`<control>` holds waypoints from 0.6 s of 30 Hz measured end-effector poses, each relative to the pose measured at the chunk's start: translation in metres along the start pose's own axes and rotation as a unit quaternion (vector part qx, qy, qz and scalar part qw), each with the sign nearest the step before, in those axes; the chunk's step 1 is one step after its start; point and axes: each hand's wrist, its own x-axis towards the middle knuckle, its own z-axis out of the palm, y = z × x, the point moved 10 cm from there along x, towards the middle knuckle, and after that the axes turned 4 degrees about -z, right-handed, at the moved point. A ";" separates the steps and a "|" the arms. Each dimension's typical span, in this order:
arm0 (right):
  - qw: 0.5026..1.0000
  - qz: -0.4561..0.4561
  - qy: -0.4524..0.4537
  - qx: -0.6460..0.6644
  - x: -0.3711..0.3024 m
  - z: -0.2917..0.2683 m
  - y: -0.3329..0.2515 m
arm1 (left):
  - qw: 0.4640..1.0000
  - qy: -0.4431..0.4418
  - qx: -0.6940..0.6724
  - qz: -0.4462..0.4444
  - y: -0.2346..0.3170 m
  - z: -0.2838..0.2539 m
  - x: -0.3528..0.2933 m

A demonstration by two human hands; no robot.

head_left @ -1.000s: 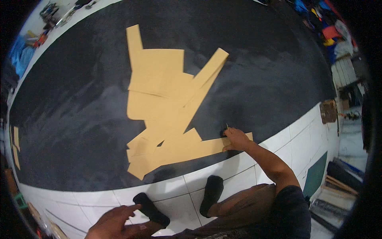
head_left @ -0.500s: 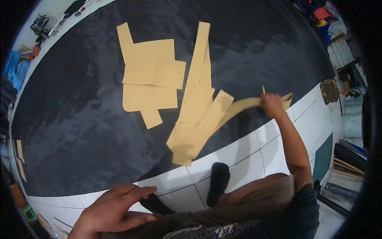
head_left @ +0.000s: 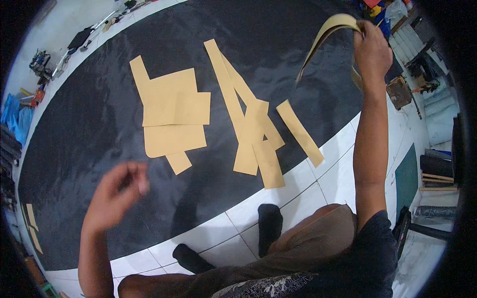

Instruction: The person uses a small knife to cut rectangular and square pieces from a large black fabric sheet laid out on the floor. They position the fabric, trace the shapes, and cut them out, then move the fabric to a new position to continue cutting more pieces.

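Note:
My right hand, raised at the far right, grips a long tan card strip that arches to the left, with another end hanging below the hand. A thin pale stick tip pokes out by its fingers; its kind is unclear. Loosely curled and slightly blurred, my left hand hovers over the black sheet with nothing visible in it. Nearest to it lies a cluster of tan card pieces, partly overlapping. Several long tan strips cross each other in the middle, and one short strip lies apart.
White floor tiles run along the near edge of the sheet, where my socked feet stand. Two thin tan slivers rest at the left edge. Tools and a blue plastic bag line the far left; rolls and boards the right.
My right hand has lifted the long strip up and away from the crossed strips, which have shifted and spread. My left hand has risen from near my lap to over the sheet.

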 end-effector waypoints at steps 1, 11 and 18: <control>0.999 -0.010 0.020 0.032 0.010 -0.015 -0.008 | 1.000 0.020 0.005 0.023 0.009 0.002 0.019; 0.853 -0.152 0.076 0.493 0.058 -0.148 -0.195 | 0.908 0.256 0.024 0.332 0.109 0.030 0.065; 0.725 -0.121 -0.076 0.674 0.032 -0.080 -0.287 | 0.922 0.233 -0.200 0.236 0.061 -0.046 0.069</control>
